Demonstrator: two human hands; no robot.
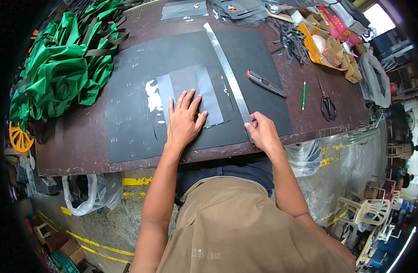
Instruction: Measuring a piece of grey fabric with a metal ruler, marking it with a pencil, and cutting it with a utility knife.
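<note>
Left hand point(184, 119) lies flat with fingers spread on a rectangular grey fabric panel point(190, 93), which rests on a large black cutting mat point(131, 109) covering the scarred brown worktable point(77, 141). Right hand point(262, 131) grips the near end of a long steel ruler point(227, 70), fingers curled over it; the ruler runs diagonally along the panel's right side. Right of the ruler lie a black-and-red utility knife point(265, 83), a green pencil point(303, 95) and black-handled scissors point(327, 105); crumpled green fabric point(63, 68) sits far left.
</note>
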